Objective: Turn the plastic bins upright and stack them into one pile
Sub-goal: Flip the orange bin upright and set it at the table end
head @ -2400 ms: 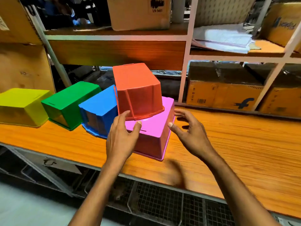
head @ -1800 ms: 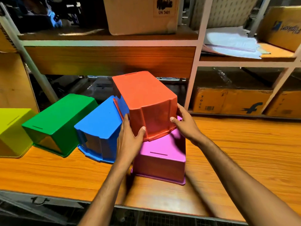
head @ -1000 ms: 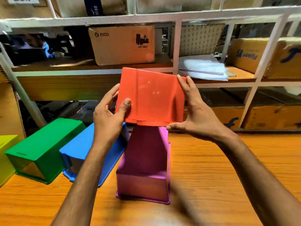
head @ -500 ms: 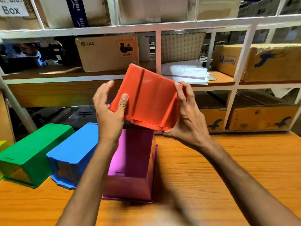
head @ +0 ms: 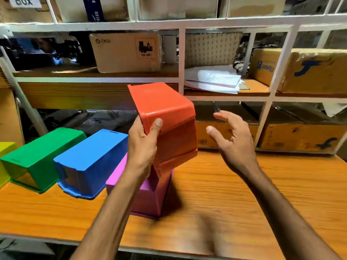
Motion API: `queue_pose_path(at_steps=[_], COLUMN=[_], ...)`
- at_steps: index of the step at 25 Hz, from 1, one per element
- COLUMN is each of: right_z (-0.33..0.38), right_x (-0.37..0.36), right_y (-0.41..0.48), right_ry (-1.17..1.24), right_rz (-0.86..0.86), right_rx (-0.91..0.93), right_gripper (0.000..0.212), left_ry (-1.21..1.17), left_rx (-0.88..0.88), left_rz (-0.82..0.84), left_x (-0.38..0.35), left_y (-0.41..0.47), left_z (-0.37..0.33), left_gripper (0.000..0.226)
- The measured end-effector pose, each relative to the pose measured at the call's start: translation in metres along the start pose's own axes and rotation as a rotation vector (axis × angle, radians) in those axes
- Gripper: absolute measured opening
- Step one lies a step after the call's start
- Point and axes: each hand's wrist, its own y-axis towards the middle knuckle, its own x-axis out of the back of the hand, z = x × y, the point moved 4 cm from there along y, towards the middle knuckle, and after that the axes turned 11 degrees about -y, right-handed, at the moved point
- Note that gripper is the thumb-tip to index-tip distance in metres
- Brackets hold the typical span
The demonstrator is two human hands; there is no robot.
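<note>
1. The left hand (head: 142,147) and left forearm (head: 112,212) are showing bare, uncovered down to the frame's bottom edge.
2. The right hand (head: 234,145) and right forearm (head: 281,212) are showing bare as well.
3. Short-trimmed nails are showing on both thumbs.

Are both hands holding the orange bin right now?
No: only the left hand grips the orange bin; the right hand hovers open beside it.

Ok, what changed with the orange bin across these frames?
The orange bin was lifted off the pink bin by both hands and tilted. The right hand has let go; the left hand alone grips it. The pink bin, blue bin and green bin stay upside down.
</note>
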Motion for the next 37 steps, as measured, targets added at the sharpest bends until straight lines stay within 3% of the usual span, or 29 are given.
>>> queue_pose_path(at_steps=[3,5,8,13,17,19,22,24,26,29,32,34,37], right_z=[0.02,0.033,0.042,0.05,0.066,0.064,0.046,0.034,0.022,0.001,-0.022,-0.04,-0.078], right_x=[0.017,0.01,-0.014,-0.024,-0.015,-0.004,0.018,0.029,0.037,0.045,0.055,0.066,0.088], right_y=[0.023,0.04,0.049,0.033,0.012,0.001,-0.018,-0.036,-0.06,-0.097,-0.128,-0.142,-0.163], right_ry=[0.113,0.097,0.1,0.085,-0.059,0.008,0.123,0.185,0.265,0.29,0.267,0.257,0.218], right_rz=[-0.06,0.028,0.189,0.206,0.03,-0.081,-0.199,-0.267,-0.311,-0.345,-0.371,-0.393,-0.413], right_rx=[-0.008,0.036,-0.009,-0.185,-0.186,-0.205,-0.204,-0.198,-0.196,-0.236,-0.315,-0.375,-0.492], right_gripper=[0.026,0.025,0.027,0.071,0.041,0.03,0.038,0.044,0.047,0.048,0.045,0.043,0.036], left_ry=[0.131,0.242,0.386,0.57,0.478,0.406,0.465,0.426,0.261,0.178,0.212,0.247,0.327], left_rx=[-0.064,-0.123,-0.18,-0.391,-0.4,-0.315,-0.272,-0.063,0.118,0.139,0.195,0.101,-0.182], left_rz=[0.189,0.349,0.563,0.727,0.828,0.798,0.385,0.191,0.195,0.249,0.404,0.484,0.531], left_x=[-0.009,-0.017,-0.021,-0.013,0.001,0.014,0.044,0.056,0.049,0.028,0.002,-0.017,-0.055], left_y=[-0.032,-0.052,-0.075,-0.09,-0.09,-0.082,-0.051,-0.033,-0.024,-0.015,-0.02,-0.038,-0.082], left_z=[0.008,0.015,0.027,0.018,0.01,0.004,0.004,0.014,0.019,0.014,0.014,0.007,-0.019], left_gripper=[0.02,0.019,0.035,0.05,0.029,0.045,0.053,0.045,0.036,0.033,0.037,0.029,0.027])
